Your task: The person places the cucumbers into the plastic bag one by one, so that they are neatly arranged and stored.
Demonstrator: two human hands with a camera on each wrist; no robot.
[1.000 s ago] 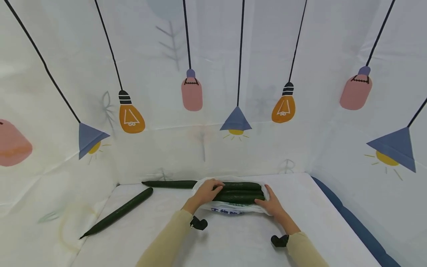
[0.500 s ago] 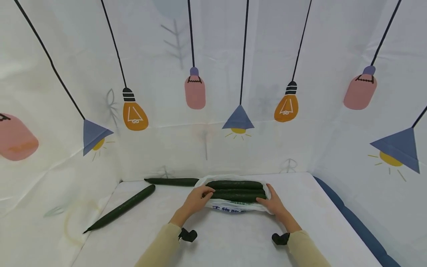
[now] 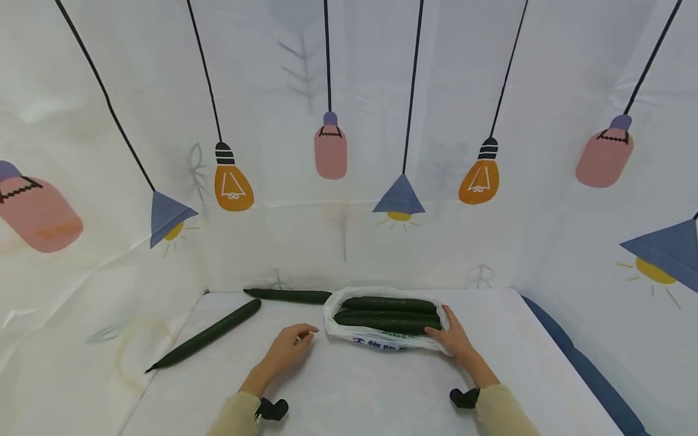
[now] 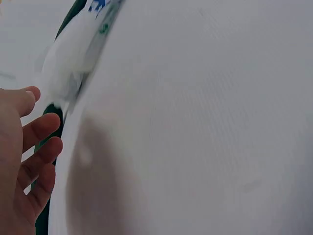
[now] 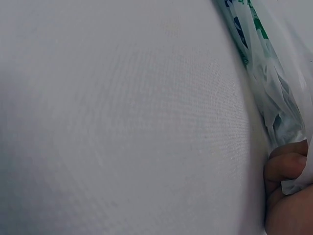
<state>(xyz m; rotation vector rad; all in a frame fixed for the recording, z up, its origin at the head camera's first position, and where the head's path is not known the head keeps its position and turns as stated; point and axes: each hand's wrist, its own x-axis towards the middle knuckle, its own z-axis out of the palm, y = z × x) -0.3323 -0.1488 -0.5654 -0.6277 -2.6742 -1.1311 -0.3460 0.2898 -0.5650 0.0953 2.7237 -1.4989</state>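
A white plastic bag (image 3: 376,340) with blue and green print lies at the back middle of the table, its mouth spread wide. Long dark green cucumbers (image 3: 389,304) lie side by side in it. At its right end my right hand (image 3: 457,339) grips the bag's rim; in the right wrist view its fingers (image 5: 286,166) are curled with the thin plastic between them and the thumb. My left hand (image 3: 286,348) hovers left of the bag, apart from it, fingers loosely bent and holding nothing. The left wrist view shows gaps between those fingers (image 4: 44,152).
One loose cucumber (image 3: 204,336) lies slanted at the table's left side. Another cucumber (image 3: 289,296) lies along the back edge, its right end against the bag. White sheeting (image 3: 349,242) printed with lamps closes in the back and sides. Dark blue padding (image 3: 589,366) runs beside the right edge.
My left hand has let go at the bag's left side and moved left and toward me. The right hand keeps its place on the bag. The head view has shifted slightly left.
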